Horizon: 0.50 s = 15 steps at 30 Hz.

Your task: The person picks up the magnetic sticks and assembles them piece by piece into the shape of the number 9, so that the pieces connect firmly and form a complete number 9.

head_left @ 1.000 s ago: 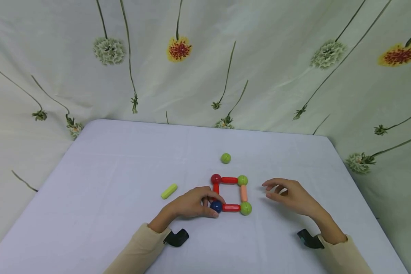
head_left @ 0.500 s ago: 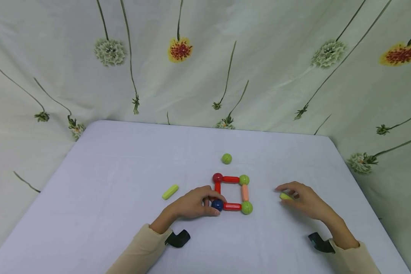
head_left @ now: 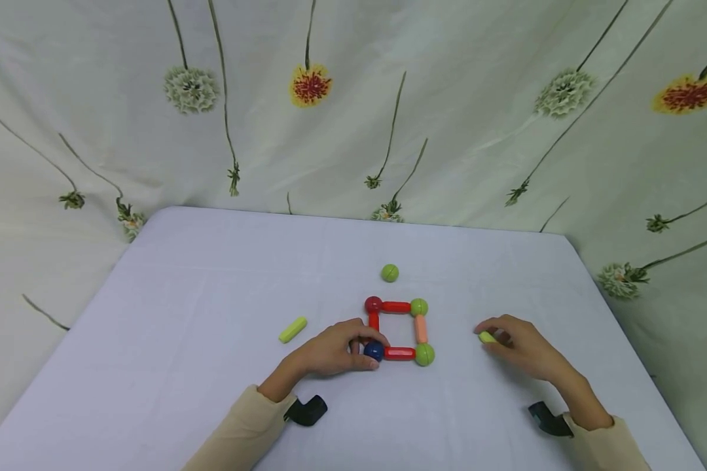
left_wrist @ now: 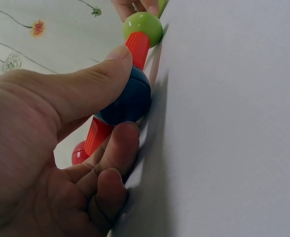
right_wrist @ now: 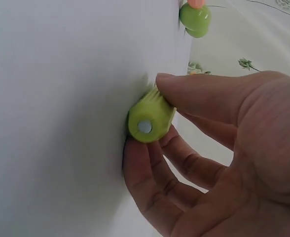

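Observation:
In the head view my left hand (head_left: 336, 347) grips the dark blue ball (head_left: 374, 351) at the near left corner of a square of magnetic rods and balls. Thumb and fingers lie on either side of this ball (left_wrist: 130, 101) in the left wrist view. Red rods (head_left: 399, 353) form three sides and a peach rod (head_left: 421, 329) the right one. The other corners are a red ball (head_left: 374, 304) and two green balls (head_left: 425, 354). Right of the square, my right hand (head_left: 521, 343) pinches a yellow-green magnetic rod (right_wrist: 155, 118), its silver end dot showing, close over the table.
A loose green ball (head_left: 390, 273) lies beyond the square. Another yellow-green rod (head_left: 292, 330) lies left of it, near my left hand. The white-covered table (head_left: 212, 281) meets a flowered cloth backdrop (head_left: 353, 131) at its far edge.
My right hand has moved right, away from the square, and now pinches a yellow-green rod that was out of sight a second ago. My left hand stays on the blue ball.

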{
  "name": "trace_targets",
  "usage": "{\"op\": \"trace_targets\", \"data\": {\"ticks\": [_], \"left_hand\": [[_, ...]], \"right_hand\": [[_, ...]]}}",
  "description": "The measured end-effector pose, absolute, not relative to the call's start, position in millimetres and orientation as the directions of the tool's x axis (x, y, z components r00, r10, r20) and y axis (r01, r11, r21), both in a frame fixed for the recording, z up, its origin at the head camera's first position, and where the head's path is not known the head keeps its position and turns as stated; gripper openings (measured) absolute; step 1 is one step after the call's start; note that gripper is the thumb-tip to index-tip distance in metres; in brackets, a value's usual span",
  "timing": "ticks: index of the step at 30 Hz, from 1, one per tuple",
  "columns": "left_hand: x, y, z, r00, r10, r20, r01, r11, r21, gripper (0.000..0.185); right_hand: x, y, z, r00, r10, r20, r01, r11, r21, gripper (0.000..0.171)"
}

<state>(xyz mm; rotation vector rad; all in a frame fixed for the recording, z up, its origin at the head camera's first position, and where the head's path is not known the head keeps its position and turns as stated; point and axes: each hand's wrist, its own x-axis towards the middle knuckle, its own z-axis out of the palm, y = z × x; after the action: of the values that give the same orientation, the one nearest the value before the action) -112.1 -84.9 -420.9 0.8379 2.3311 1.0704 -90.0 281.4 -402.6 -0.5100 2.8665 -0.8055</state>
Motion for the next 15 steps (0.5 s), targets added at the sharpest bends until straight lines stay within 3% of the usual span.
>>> {"op": "trace_targets", "data": {"ticks": [15], "left_hand": [[-113.2,-86.8,-424.1,-0.724,0.677,-0.130,0.345,0.519,0.782,0.031]], "right_hand": [[-84.0,259.8,-403.0,-0.937,-0.346,-0.043,-0.258,0.771,-0.582,0.025]]}}
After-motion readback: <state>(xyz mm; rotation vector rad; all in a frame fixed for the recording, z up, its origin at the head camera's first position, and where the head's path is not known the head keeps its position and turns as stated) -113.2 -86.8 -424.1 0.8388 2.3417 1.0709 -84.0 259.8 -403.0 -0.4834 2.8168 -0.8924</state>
